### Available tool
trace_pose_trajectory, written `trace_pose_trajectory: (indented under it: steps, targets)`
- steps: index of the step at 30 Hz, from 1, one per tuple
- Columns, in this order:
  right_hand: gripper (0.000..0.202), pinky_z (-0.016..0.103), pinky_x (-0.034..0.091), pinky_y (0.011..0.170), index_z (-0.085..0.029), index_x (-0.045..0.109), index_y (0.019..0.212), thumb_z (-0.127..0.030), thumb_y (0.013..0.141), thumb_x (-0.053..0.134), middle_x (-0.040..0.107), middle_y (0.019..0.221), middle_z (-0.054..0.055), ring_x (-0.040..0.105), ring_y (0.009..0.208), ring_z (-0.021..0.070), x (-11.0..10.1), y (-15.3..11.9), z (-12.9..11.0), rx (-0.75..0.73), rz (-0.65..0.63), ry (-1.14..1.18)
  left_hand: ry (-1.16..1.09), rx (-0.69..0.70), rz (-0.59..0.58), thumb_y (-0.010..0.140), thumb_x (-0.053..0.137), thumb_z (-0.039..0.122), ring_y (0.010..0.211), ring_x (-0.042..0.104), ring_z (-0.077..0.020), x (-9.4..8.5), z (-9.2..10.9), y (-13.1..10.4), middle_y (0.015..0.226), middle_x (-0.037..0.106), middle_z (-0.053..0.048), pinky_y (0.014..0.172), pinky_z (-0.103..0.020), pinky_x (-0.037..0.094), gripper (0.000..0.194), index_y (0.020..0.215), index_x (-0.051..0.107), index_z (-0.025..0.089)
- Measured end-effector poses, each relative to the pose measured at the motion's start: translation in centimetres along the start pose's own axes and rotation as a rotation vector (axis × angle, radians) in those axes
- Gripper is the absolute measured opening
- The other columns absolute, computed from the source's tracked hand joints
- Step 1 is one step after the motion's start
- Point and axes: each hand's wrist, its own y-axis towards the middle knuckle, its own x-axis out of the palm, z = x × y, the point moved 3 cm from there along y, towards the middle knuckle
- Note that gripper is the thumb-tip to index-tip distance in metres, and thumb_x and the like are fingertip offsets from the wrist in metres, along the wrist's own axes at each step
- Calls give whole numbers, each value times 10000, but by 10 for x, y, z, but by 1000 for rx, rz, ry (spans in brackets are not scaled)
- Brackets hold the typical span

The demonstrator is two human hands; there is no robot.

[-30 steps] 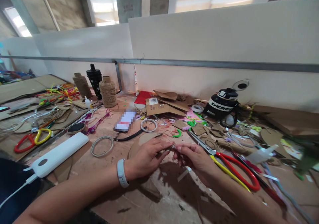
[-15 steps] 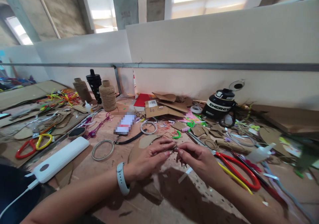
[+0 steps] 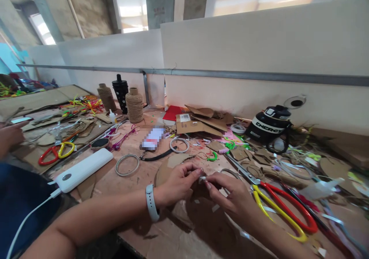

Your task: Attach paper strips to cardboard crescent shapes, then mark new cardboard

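Note:
Close together over the near middle of the table, my two hands meet fingertip to fingertip. Between them shows a small white scrap [image 3: 202, 179], too small to name exactly. The thumb and index finger of my right hand [image 3: 226, 191] pinch it. My left hand [image 3: 178, 182], with a pale watch band [image 3: 152, 202] on its wrist, is closed in a pinch at the scrap's other side; what its fingers hold is hidden. Under and behind my left hand lies a cardboard piece [image 3: 164, 170]. Red-and-yellow-handled scissors [image 3: 288, 207] lie just right of my right hand.
A white power bank [image 3: 86, 169] with a cable lies left, beside a ring [image 3: 127, 165]. Behind stand a twine spool [image 3: 134, 105] and a dark tumbler [image 3: 120, 95]. A black bottle [image 3: 268, 124] and a glue bottle [image 3: 321, 189] are right. Another person's hand [image 3: 13, 136] shows far left.
The view has swung left, so things sit farther right. My left fingers have curled from stretched out into a pinch. A white scrap now shows between my hands. Another person's hand has entered at left.

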Motion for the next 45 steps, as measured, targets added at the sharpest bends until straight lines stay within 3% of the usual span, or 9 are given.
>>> trace_pose_trajectory:
  steps: [9, 14, 17, 20, 23, 32, 38, 41, 45]
  targets:
    - [166, 249, 428, 561, -211, 655, 791, -221, 860, 505, 667, 649, 44, 589, 580, 147, 1, -1, -4, -201, -170, -28, -320, -100, 119, 686, 769, 371, 624, 596, -93, -18, 1, 14, 725, 658, 2, 602, -206, 458, 305, 808, 612, 139]
    - [365, 248, 276, 480, -197, 443, 513, -299, 861, 484, 420, 476, -28, 377, 455, 97, -8, -2, 12, -147, -384, -159, -368, -130, 230, 695, 765, 298, 599, 587, -89, -33, 1, 25, 707, 655, 12, 585, -203, 444, 222, 788, 626, 151]
    - [468, 256, 237, 477, -192, 365, 481, -393, 896, 445, 322, 469, -40, 319, 448, 89, -19, 4, 27, -49, -273, -201, -369, -124, 213, 657, 793, 303, 619, 581, -89, -32, 0, 25, 728, 664, 4, 617, -208, 433, 247, 774, 644, 143]
    - [396, 246, 316, 526, -191, 519, 634, -466, 908, 439, 466, 568, -14, 429, 538, 119, -23, 9, 36, 121, -116, -105, -377, -118, 179, 602, 827, 306, 653, 583, -96, -25, 1, 20, 732, 668, -2, 655, -214, 427, 281, 752, 662, 135]
    - [386, 239, 371, 547, -195, 594, 850, -547, 899, 446, 546, 699, 0, 489, 610, 134, -11, 9, 36, 272, -214, 158, -364, -144, 114, 590, 830, 306, 678, 593, -111, -15, 3, 12, 718, 670, -15, 685, -224, 429, 280, 734, 676, 121]
    - [494, 227, 338, 496, -181, 498, 641, -647, 764, 608, 456, 587, -35, 424, 522, 91, 14, 0, 23, 460, -311, 674, -459, -430, -22, 796, 608, 504, 595, 599, -118, -11, 2, 6, 731, 692, -54, 575, -219, 435, 387, 770, 690, 127]
    - [453, 234, 414, 553, -165, 638, 835, -612, 760, 640, 580, 690, -6, 510, 587, 101, 6, 2, 24, 473, -125, 702, -283, -166, -178, 677, 799, 376, 827, 659, -161, -7, 10, 3, 965, 711, -72, 777, -269, 500, 407, 995, 679, 151]
    - [475, 266, 469, 623, -173, 670, 986, -577, 736, 682, 655, 776, 27, 584, 660, 133, -4, 4, 24, 475, -190, 689, -179, -89, -61, 703, 783, 356, 781, 662, -149, -16, 22, 7, 936, 716, -67, 741, -272, 522, 353, 959, 674, 140]
    - [466, 261, 462, 590, -181, 687, 891, -598, 683, 711, 653, 685, 20, 565, 600, 129, -36, 11, 46, 516, 99, 573, -103, -1, 57, 746, 744, 341, 750, 682, -164, -36, 45, 17, 897, 718, -52, 665, -286, 561, 299, 951, 648, 147]
